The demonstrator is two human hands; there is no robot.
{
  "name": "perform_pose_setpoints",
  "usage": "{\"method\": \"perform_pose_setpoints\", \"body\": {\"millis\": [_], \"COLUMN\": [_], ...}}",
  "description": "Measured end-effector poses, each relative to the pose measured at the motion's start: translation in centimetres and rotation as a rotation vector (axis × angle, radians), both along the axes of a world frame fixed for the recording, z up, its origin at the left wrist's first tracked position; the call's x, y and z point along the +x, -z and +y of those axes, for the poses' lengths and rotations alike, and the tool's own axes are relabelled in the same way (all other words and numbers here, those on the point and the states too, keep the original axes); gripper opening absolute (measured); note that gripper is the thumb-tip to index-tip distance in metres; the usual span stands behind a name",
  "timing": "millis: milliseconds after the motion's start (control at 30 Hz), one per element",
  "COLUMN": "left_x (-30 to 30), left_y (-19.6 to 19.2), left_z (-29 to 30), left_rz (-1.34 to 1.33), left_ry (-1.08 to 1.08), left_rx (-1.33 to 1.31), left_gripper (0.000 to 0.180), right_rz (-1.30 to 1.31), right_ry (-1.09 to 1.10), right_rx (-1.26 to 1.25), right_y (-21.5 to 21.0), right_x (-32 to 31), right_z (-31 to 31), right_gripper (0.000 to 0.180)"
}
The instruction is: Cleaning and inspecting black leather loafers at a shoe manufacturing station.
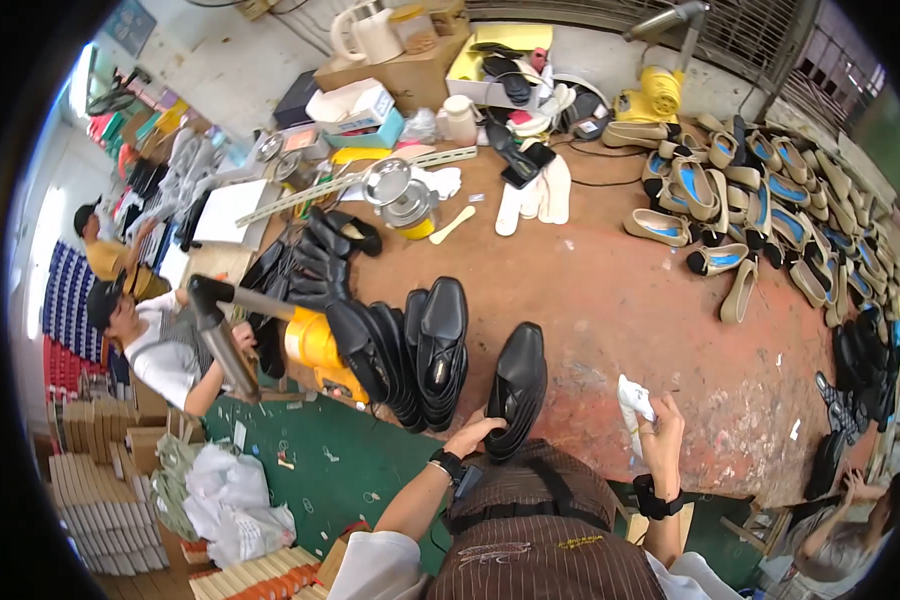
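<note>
A black leather shoe stands at the near edge of the table, its toe pointing away from me. My left hand grips it at the heel end, thumb along the side; the far fingers are hidden. To the right, my right hand is closed round a crumpled white cloth, held just over the tabletop. Left of the gripped shoe, more black shoes stand packed tightly side by side, toes away from me.
A yellow machine with a grey pipe stands left of the black shoes. Beige flats with black toes are heaped at the far right. Metal bowls and insoles lie farther back. Co-workers are at the left and lower right.
</note>
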State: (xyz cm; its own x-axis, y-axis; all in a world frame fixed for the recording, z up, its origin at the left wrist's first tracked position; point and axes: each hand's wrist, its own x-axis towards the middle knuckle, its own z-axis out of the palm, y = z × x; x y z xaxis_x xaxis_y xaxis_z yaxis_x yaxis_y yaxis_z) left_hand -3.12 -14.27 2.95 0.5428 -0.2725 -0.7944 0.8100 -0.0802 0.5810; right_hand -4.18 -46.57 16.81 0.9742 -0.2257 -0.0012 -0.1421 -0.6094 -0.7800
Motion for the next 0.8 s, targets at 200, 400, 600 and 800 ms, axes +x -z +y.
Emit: {"method": "perform_pose_setpoints", "body": {"millis": [200,400,600,800], "left_x": [9.5,24.1,30.3,29.9], "left_y": [4.0,5.0,6.6,4.9], "left_z": [-3.2,-3.1,-1.2,-2.1], "left_rz": [-0.226,-0.340,-0.372,-0.360], "left_ry": [-0.458,-0.763,-0.859,-0.869], "left_rx": [-0.114,-0.089,0.103,0.297], "left_gripper": [0.049,0.054,0.057,0.061], "right_rz": [0.009,0.010,0.123,0.138], "right_ry": [0.061,0.113,0.106,0.020], "right_rx": [-0.028,-0.050,-0.086,-0.116], "right_y": [-0.6,-0.7,0.7,0.7], "right_x": [1.6,4.1,5.8,7.8], "right_z": [-0.9,-1.1,-1.1,-0.3], "right_gripper": [0.029,0.029,0.030,0.032]}}
